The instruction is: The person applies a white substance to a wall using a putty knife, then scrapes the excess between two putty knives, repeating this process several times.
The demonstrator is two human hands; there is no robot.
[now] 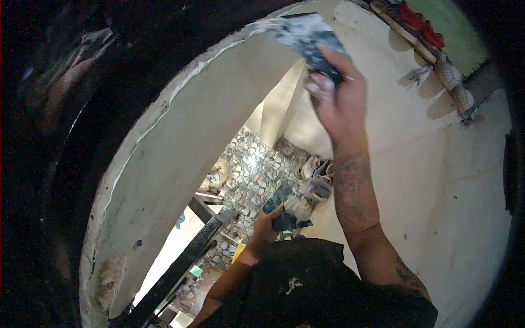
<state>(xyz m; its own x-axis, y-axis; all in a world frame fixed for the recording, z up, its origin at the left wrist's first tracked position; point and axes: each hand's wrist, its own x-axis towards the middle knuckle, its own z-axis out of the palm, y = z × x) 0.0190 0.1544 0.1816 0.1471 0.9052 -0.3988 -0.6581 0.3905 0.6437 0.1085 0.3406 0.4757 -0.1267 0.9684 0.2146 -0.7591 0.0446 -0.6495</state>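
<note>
My right hand is raised, its fingers closed on a flat dark putty spreader smeared with white paste. The spreader's far end lies against or close to the top of a pale curved wall edge. White paste coats some of the fingertips. Lower down, my left hand grips a dark flat plate near my body, with a whitish lump of paste on it. Part of the left grip is hidden from view.
A cream wall rises on the right, with a pole holding red and grey items near its top. Far below are a stone-patterned floor, bags and cables, and a dark beam at lower left.
</note>
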